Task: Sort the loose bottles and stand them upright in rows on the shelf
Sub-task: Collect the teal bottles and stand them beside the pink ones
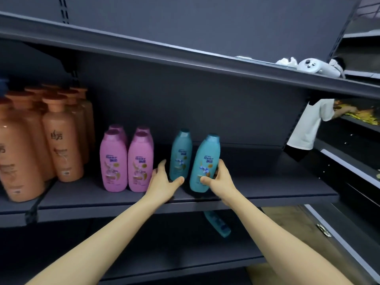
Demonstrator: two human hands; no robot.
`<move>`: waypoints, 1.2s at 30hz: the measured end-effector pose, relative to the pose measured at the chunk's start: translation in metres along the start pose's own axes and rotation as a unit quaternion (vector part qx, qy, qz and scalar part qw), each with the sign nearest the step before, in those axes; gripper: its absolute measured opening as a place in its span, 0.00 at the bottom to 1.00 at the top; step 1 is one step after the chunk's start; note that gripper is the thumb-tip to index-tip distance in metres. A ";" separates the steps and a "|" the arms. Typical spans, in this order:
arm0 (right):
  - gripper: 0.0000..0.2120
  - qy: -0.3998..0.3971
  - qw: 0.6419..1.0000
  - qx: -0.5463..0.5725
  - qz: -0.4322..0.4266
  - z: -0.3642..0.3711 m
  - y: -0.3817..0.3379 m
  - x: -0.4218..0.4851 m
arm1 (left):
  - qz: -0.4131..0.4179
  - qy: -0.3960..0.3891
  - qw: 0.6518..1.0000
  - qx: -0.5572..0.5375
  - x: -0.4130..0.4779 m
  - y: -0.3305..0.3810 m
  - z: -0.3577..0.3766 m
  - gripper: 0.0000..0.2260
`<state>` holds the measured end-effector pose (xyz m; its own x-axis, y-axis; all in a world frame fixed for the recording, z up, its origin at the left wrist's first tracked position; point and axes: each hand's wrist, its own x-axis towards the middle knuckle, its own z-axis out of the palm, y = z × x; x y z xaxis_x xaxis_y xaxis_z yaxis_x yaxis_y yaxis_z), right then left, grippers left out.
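Two teal bottles stand upright on the dark shelf point(267, 188). My right hand point(219, 178) grips the front teal bottle point(205, 161) low on its body, thumb on its front. The rear teal bottle point(181, 153) stands just left and behind it. My left hand point(164, 182) hovers open beside that rear bottle, thumb stretched toward it, holding nothing. Several pink bottles point(127, 159) stand in two rows to the left. One more teal bottle point(218, 224) lies on its side on the lower shelf.
Several tall orange bottles point(61, 140) fill the shelf's far left. On the upper shelf at the right lie white controllers point(316, 67). A person in a white shirt point(310, 124) reaches into the neighbouring shelf at the right.
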<state>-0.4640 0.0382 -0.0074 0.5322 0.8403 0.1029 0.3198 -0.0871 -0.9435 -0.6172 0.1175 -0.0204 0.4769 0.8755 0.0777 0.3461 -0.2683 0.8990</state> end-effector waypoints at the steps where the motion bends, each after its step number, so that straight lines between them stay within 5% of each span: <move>1: 0.20 0.004 1.000 -0.001 0.005 0.000 0.002 0.007 | 0.002 -0.001 1.000 0.002 0.007 -0.002 0.002 0.37; 22: 0.22 -0.031 0.999 -0.020 -0.014 0.004 0.031 0.055 | 0.029 -0.006 0.989 -0.144 0.058 -0.007 0.023 0.33; 36: 0.21 -0.067 0.997 -0.043 -0.025 -0.001 0.034 0.061 | 0.019 -0.012 0.996 -0.088 0.063 -0.012 0.025 0.23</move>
<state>-0.4199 0.0862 -0.0330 0.4067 0.9081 0.0998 0.4123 -0.0849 -0.9071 -0.5708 0.1660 -0.0371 0.5073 0.8553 0.1051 0.1811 -0.2251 0.9574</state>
